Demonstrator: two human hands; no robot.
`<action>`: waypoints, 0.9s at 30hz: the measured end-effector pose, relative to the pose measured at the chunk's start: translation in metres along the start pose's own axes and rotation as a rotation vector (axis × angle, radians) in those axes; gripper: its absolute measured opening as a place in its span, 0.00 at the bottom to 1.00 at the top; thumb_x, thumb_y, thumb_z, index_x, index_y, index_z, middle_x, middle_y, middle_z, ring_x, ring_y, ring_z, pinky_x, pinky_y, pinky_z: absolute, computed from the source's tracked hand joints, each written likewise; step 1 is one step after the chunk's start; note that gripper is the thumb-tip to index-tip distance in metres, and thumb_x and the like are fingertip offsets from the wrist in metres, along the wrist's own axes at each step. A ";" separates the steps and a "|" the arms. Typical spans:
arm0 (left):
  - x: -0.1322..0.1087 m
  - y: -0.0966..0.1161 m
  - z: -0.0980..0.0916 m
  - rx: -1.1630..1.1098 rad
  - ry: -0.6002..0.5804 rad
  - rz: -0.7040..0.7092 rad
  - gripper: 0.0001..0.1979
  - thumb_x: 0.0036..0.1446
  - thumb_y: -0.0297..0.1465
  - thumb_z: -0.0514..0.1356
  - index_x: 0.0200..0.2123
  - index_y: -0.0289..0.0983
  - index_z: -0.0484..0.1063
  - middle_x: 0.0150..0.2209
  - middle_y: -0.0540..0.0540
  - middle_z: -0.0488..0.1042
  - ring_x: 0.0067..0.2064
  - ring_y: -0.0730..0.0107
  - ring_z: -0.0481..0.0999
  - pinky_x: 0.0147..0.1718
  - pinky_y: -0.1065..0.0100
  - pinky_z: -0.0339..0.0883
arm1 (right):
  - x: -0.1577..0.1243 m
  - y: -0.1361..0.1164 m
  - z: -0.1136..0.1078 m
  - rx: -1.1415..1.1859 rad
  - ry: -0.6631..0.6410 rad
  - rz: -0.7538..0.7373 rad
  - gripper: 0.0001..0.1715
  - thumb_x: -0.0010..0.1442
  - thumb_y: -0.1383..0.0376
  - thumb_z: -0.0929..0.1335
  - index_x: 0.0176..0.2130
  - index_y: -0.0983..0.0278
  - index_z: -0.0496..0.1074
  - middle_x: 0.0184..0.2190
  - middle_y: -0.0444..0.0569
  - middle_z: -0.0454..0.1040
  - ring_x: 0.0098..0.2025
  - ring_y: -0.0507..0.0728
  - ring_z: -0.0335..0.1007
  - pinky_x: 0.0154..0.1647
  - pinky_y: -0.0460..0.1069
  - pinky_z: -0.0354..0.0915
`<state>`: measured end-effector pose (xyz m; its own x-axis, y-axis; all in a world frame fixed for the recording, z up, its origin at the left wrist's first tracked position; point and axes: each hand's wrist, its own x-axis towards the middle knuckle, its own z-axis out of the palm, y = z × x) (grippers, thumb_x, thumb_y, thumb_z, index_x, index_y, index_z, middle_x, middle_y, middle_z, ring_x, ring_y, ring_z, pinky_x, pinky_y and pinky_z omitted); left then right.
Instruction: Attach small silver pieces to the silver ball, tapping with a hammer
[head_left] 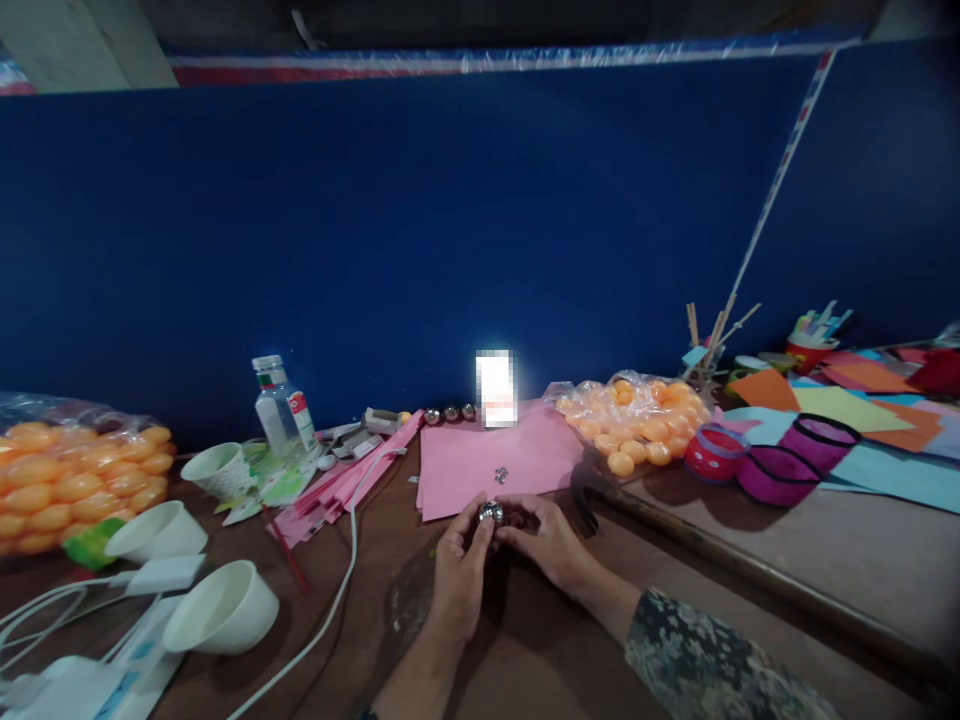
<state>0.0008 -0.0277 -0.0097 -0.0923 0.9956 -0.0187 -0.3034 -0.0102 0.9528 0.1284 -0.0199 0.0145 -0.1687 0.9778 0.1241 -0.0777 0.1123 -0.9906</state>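
Note:
A shiny silver ball (491,513) is held in front of me, just off the near edge of the pink paper sheets (472,460). My left hand (459,565) grips it from the left, with the thumb along its near side. From the right, my right hand (551,545) closes its thumb and forefinger at the ball; its other fingertips are partly hidden. Beyond the hands, a small cluster of silver pieces (501,476) lies on the pink paper. More silver balls (450,412) stand in a row at the paper's far edge.
A hammer (697,530) lies to the right. Bagged orange balls (637,415) sit behind it; another bag (75,480) is far left. White cups (221,607), a power strip (142,660), a cable (352,560) and a clear bottle (285,410) occupy the left. A lit, blurred-out screen (496,388) stands behind the paper.

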 end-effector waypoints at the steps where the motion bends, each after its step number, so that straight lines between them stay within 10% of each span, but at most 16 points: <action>1: 0.000 -0.001 -0.001 -0.003 -0.022 -0.001 0.24 0.47 0.34 0.61 0.49 0.37 0.66 0.47 0.42 0.71 0.48 0.62 0.70 0.50 0.61 0.61 | -0.001 -0.001 0.001 -0.029 0.001 -0.012 0.19 0.44 0.65 0.72 0.39 0.65 0.71 0.33 0.48 0.74 0.34 0.55 0.69 0.37 0.49 0.65; 27: -0.003 0.008 0.002 -0.212 -0.093 -0.082 0.21 0.48 0.33 0.61 0.47 0.36 0.68 0.44 0.42 0.74 0.46 0.63 0.72 0.50 0.59 0.61 | -0.005 -0.007 0.003 0.016 -0.007 -0.052 0.18 0.50 0.58 0.68 0.39 0.65 0.70 0.37 0.50 0.73 0.37 0.56 0.68 0.39 0.49 0.64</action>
<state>0.0011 -0.0309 -0.0016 0.0262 0.9981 -0.0563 -0.4994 0.0618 0.8642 0.1269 -0.0259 0.0206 -0.1713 0.9694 0.1759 -0.1027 0.1600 -0.9818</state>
